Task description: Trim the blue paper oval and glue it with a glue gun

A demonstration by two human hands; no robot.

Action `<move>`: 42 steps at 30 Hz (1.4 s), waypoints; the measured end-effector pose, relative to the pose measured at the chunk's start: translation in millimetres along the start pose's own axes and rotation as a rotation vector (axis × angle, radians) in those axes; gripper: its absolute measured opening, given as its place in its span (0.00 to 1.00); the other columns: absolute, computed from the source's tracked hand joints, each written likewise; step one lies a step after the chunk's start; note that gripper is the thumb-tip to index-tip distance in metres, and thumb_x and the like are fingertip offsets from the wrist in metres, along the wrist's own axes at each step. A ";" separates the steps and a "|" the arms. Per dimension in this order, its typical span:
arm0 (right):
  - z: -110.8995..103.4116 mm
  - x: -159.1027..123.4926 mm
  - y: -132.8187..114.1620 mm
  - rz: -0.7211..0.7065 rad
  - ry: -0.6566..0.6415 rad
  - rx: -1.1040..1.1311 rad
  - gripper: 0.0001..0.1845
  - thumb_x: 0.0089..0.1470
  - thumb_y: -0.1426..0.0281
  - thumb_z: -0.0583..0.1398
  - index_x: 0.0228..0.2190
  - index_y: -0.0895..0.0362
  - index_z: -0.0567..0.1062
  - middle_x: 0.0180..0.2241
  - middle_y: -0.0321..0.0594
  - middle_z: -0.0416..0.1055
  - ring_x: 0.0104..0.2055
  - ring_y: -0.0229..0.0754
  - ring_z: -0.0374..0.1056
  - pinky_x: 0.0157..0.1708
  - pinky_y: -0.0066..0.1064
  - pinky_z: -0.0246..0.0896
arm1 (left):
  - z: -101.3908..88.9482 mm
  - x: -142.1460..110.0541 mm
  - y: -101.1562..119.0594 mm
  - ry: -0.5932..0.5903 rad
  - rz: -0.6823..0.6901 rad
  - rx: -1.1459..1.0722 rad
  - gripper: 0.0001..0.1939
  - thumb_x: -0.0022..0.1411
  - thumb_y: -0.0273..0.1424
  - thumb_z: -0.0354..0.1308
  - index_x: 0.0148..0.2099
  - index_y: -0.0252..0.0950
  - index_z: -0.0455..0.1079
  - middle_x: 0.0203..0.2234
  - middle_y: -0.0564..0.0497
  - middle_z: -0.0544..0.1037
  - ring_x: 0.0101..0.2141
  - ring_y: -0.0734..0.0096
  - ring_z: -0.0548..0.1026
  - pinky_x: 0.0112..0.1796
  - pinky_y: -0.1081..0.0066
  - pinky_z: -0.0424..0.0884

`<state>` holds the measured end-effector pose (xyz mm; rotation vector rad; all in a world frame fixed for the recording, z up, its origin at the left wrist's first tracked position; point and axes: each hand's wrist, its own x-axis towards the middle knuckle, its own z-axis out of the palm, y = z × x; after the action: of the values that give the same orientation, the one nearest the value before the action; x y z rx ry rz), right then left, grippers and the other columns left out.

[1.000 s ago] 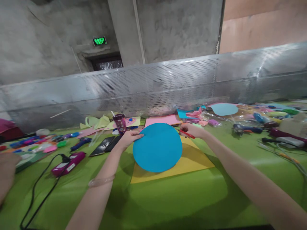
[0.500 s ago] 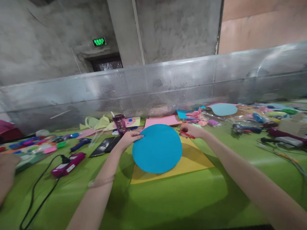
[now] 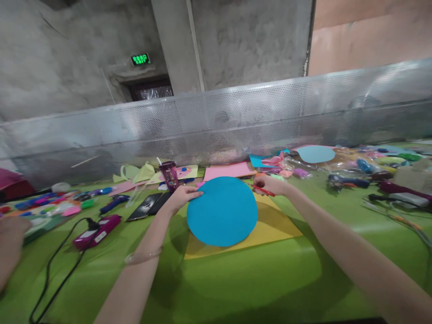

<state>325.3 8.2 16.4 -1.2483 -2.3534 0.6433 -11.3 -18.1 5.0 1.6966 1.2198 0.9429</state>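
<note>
A round sheet of blue paper (image 3: 222,213) is held up over a yellow sheet (image 3: 275,220) that lies flat on the green table. My left hand (image 3: 184,197) pinches the disc at its upper left edge, thumb and fingers closed. In my right hand (image 3: 270,183) is a pair of red-handled scissors (image 3: 265,191), its tip close to the disc's upper right edge. The short visible part of the blades does not show whether they touch the paper.
Behind my left hand stand a purple cup with a straw (image 3: 168,174) and a black phone-like case (image 3: 146,207). A magenta power strip (image 3: 97,231) with a black cord lies left; glue guns (image 3: 349,181) lie both sides. Another person's hand (image 3: 11,243) is at the left edge.
The blue disc has shifted very slightly down and tilted a little. Both my hands keep nearly the same place and hold. The other person's hand at the left has moved slightly.
</note>
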 end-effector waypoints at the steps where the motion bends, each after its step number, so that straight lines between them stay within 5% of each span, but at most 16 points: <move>1: -0.4 -0.4 -0.9 -0.005 -0.001 0.002 0.03 0.40 0.71 0.53 0.20 0.58 0.66 0.19 0.35 0.65 0.20 0.33 0.60 0.16 0.23 0.50 | -0.1 0.1 0.1 0.000 0.000 0.000 0.19 0.43 0.41 0.64 0.36 0.36 0.76 0.33 0.47 0.80 0.35 0.60 0.76 0.40 0.63 0.70; 32: 0.9 -1.7 -3.0 0.044 -0.036 -0.011 0.07 0.41 0.66 0.57 0.24 0.58 0.66 0.21 0.36 0.66 0.21 0.33 0.61 0.16 0.22 0.52 | 1.5 -2.8 1.6 -0.049 0.006 0.049 0.18 0.45 0.42 0.63 0.36 0.35 0.76 0.32 0.46 0.79 0.31 0.62 0.76 0.37 0.64 0.70; 42: 0.4 -3.2 -3.4 0.000 -0.063 -0.004 0.02 0.41 0.73 0.53 0.21 0.57 0.65 0.19 0.33 0.64 0.17 0.30 0.56 0.15 0.23 0.47 | 1.8 -2.4 0.6 -0.061 0.000 0.019 0.17 0.44 0.41 0.64 0.35 0.36 0.76 0.31 0.48 0.80 0.31 0.63 0.76 0.38 0.64 0.70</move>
<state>324.6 3.7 17.5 -1.2476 -2.4068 0.6875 -10.2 -20.9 4.6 1.7272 1.1919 0.8753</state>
